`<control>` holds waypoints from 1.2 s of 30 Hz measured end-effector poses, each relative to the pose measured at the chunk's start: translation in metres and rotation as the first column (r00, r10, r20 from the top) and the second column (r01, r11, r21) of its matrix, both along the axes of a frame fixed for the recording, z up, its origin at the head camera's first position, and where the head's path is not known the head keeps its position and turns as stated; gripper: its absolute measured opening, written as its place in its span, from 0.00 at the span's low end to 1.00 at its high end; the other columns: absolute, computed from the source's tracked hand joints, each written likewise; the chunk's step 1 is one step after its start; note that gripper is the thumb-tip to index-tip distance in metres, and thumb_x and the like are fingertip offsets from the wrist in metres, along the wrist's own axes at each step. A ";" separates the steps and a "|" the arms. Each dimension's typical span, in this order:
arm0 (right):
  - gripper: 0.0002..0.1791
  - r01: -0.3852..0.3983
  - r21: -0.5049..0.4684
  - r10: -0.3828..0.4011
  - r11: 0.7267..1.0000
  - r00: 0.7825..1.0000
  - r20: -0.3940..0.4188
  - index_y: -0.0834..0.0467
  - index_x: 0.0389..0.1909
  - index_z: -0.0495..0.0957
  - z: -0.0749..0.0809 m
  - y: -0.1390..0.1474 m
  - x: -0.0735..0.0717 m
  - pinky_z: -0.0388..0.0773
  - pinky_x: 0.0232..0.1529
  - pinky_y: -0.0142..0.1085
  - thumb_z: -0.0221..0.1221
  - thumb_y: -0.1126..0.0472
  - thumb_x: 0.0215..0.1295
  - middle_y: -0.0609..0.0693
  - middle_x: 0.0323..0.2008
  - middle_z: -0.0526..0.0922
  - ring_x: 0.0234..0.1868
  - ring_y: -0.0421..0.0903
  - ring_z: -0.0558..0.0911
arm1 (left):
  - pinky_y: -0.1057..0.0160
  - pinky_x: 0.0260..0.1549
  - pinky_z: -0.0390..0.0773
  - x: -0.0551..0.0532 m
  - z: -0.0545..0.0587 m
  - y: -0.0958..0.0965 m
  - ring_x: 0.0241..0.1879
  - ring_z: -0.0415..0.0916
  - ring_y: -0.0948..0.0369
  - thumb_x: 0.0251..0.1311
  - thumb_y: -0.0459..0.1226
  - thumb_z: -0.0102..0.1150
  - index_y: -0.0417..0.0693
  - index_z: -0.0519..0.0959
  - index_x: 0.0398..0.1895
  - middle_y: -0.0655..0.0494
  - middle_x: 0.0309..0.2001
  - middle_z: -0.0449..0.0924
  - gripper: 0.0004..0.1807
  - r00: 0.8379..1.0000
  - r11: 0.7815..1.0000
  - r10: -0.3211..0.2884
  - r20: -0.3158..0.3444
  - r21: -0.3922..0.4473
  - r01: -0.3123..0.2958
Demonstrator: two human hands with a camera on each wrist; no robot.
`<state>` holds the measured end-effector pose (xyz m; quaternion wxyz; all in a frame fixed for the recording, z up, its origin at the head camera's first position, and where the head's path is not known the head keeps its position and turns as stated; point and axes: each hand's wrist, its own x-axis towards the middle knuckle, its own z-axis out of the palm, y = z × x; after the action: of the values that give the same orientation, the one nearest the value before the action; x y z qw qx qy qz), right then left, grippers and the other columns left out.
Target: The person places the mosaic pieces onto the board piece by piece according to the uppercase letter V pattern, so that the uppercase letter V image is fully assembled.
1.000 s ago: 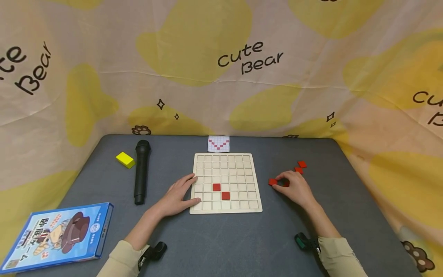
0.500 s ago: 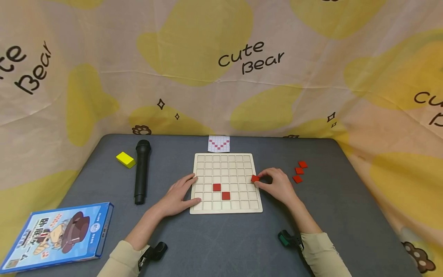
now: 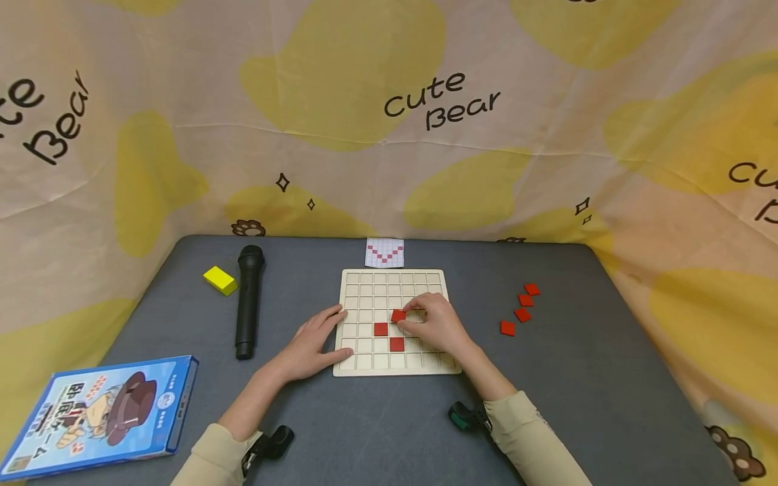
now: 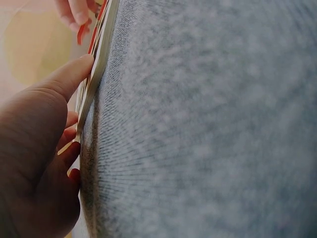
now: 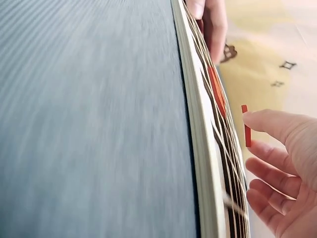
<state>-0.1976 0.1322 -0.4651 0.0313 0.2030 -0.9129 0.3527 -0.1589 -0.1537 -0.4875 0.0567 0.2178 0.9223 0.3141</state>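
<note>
A pale gridded board (image 3: 355, 289) lies at the middle of the table. Two red square tiles sit in its cells, one at left (image 3: 380, 329) and one a cell nearer and to the right (image 3: 397, 344). My right hand (image 3: 436, 324) pinches another red tile (image 3: 398, 315) by thumb and forefinger, just above the board; the right wrist view shows this tile (image 5: 247, 128) edge-on, apart from the grid. My left hand (image 3: 311, 344) rests along the board's left edge, fingers extended. In the left wrist view its thumb (image 4: 74, 74) touches the board's top.
Several loose red tiles (image 3: 523, 314) lie right of the board. Behind it is a small card (image 3: 384, 253) with a V pattern of pink squares. A black microphone (image 3: 248, 304), a yellow block (image 3: 221, 280) and a blue illustrated box (image 3: 103, 415) are at left.
My right hand has carried the pinched red tile leftward from the loose tiles to over the board's middle. The left hand has stayed on the board's edge.
</note>
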 end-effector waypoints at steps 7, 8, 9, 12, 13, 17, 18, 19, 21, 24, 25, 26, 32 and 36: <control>0.11 -0.026 0.009 0.026 1.000 1.000 0.012 0.55 0.36 0.85 -0.002 -0.028 -0.007 0.71 0.51 0.42 0.71 0.55 0.54 0.47 0.39 0.83 0.46 0.49 0.76 | 0.36 0.63 0.54 -0.001 -0.002 -0.001 0.71 0.52 0.44 0.61 0.51 0.63 0.41 0.60 0.74 0.44 0.74 0.54 0.43 1.000 1.000 -0.005 -0.006 0.000 0.005; 0.11 -0.029 0.009 0.029 1.000 1.000 0.012 0.55 0.36 0.85 -0.003 -0.031 -0.007 0.71 0.51 0.42 0.71 0.55 0.54 0.47 0.39 0.83 0.45 0.48 0.76 | 0.36 0.63 0.54 -0.001 -0.002 -0.001 0.72 0.52 0.44 0.61 0.51 0.63 0.41 0.60 0.74 0.44 0.74 0.54 0.43 1.000 1.000 -0.005 -0.006 0.000 0.005; 0.11 -0.031 0.014 0.031 0.999 0.999 0.012 0.55 0.36 0.85 -0.003 -0.034 -0.008 0.71 0.51 0.42 0.71 0.55 0.54 0.46 0.38 0.83 0.45 0.48 0.76 | 0.36 0.63 0.54 -0.002 -0.001 -0.001 0.72 0.52 0.44 0.61 0.52 0.63 0.41 0.60 0.74 0.44 0.74 0.54 0.43 1.000 1.000 -0.006 -0.006 0.000 0.006; 0.11 -0.039 0.036 0.038 0.999 0.999 0.013 0.55 0.36 0.85 -0.002 -0.043 -0.010 0.71 0.50 0.41 0.71 0.54 0.54 0.46 0.38 0.83 0.45 0.47 0.76 | 0.36 0.63 0.54 -0.002 -0.001 -0.001 0.72 0.52 0.44 0.62 0.52 0.62 0.41 0.60 0.73 0.45 0.74 0.54 0.43 1.000 1.000 -0.008 -0.007 0.000 0.008; 0.12 -0.042 0.049 0.041 0.998 0.999 0.010 0.55 0.37 0.85 -0.002 -0.046 -0.011 0.72 0.50 0.40 0.71 0.54 0.55 0.46 0.39 0.83 0.45 0.47 0.76 | 0.36 0.63 0.54 -0.002 -0.001 -0.001 0.72 0.52 0.44 0.62 0.52 0.62 0.41 0.60 0.73 0.45 0.74 0.54 0.42 1.000 1.000 -0.008 -0.007 0.000 0.008; 0.13 -0.052 0.094 0.052 0.994 0.999 0.002 0.55 0.38 0.85 -0.004 -0.055 -0.012 0.72 0.49 0.39 0.70 0.52 0.56 0.46 0.40 0.83 0.45 0.47 0.75 | 0.36 0.63 0.54 -0.002 -0.002 -0.002 0.72 0.52 0.45 0.62 0.53 0.61 0.41 0.60 0.73 0.45 0.74 0.54 0.43 1.000 1.000 -0.007 -0.005 0.002 0.007; 0.13 -0.052 0.105 0.052 0.993 0.999 0.002 0.55 0.39 0.85 -0.004 -0.057 -0.013 0.72 0.49 0.39 0.70 0.52 0.56 0.47 0.40 0.83 0.45 0.47 0.75 | 0.36 0.63 0.54 -0.002 -0.002 -0.002 0.72 0.52 0.45 0.62 0.53 0.61 0.41 0.60 0.74 0.45 0.74 0.54 0.43 1.000 1.000 -0.006 -0.003 0.002 0.006; 0.13 -0.052 0.114 0.052 0.992 0.999 0.000 0.55 0.39 0.85 -0.005 -0.058 -0.013 0.72 0.48 0.39 0.70 0.52 0.56 0.47 0.41 0.83 0.45 0.47 0.75 | 0.36 0.63 0.54 -0.002 -0.002 -0.002 0.72 0.51 0.45 0.62 0.54 0.61 0.41 0.60 0.74 0.45 0.74 0.54 0.43 1.000 1.000 -0.006 -0.001 0.003 0.006; 0.14 -0.047 0.129 0.047 0.991 0.999 -0.001 0.54 0.40 0.85 -0.005 -0.060 -0.013 0.73 0.49 0.39 0.70 0.52 0.56 0.47 0.41 0.83 0.46 0.47 0.75 | 0.36 0.63 0.53 -0.001 -0.002 -0.002 0.72 0.51 0.45 0.62 0.54 0.61 0.42 0.59 0.74 0.45 0.74 0.54 0.43 1.000 1.000 -0.004 0.002 0.004 0.004; 0.15 -0.043 0.143 0.044 0.989 0.999 -0.003 0.54 0.41 0.85 -0.005 -0.061 -0.013 0.73 0.49 0.39 0.70 0.52 0.56 0.47 0.43 0.83 0.47 0.47 0.75 | 0.36 0.63 0.53 -0.001 -0.002 -0.001 0.72 0.51 0.45 0.62 0.54 0.61 0.42 0.59 0.74 0.45 0.74 0.53 0.43 1.000 1.000 -0.003 0.004 0.003 0.003; 0.15 -0.044 0.146 0.046 0.988 0.999 -0.008 0.54 0.41 0.85 -0.005 -0.061 -0.013 0.73 0.49 0.40 0.70 0.52 0.56 0.47 0.43 0.83 0.47 0.47 0.75 | 0.36 0.63 0.53 -0.001 -0.001 -0.001 0.72 0.51 0.45 0.62 0.54 0.61 0.42 0.59 0.74 0.45 0.74 0.53 0.43 1.000 1.000 -0.004 0.004 0.004 0.004; 0.15 -0.046 0.146 0.048 0.988 0.999 -0.013 0.54 0.42 0.85 -0.005 -0.061 -0.013 0.73 0.49 0.40 0.70 0.52 0.56 0.47 0.43 0.83 0.47 0.47 0.75 | 0.36 0.63 0.53 -0.001 -0.001 -0.001 0.72 0.51 0.45 0.62 0.54 0.61 0.42 0.59 0.74 0.45 0.74 0.53 0.43 1.000 1.000 -0.004 0.003 0.003 0.004; 0.14 -0.077 0.120 0.082 0.990 0.996 -0.034 0.55 0.43 0.85 -0.007 -0.058 -0.011 0.72 0.52 0.42 0.69 0.54 0.57 0.50 0.47 0.82 0.49 0.50 0.75 | 0.35 0.63 0.53 0.000 0.000 0.000 0.72 0.51 0.45 0.62 0.54 0.61 0.41 0.59 0.74 0.44 0.74 0.53 0.43 1.000 1.000 -0.006 0.007 0.002 0.006; 0.14 -0.101 0.109 0.105 0.989 0.994 -0.035 0.55 0.44 0.84 -0.009 -0.055 -0.011 0.71 0.53 0.42 0.68 0.55 0.58 0.51 0.49 0.81 0.51 0.51 0.74 | 0.36 0.63 0.53 0.000 0.000 0.000 0.72 0.51 0.45 0.62 0.54 0.61 0.41 0.59 0.74 0.44 0.74 0.53 0.43 1.000 1.000 -0.008 0.006 0.001 0.008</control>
<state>-0.2086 0.0767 -0.4742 0.0207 0.2584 -0.9180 0.3001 -0.1590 -0.1538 -0.4876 0.0606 0.2205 0.9211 0.3152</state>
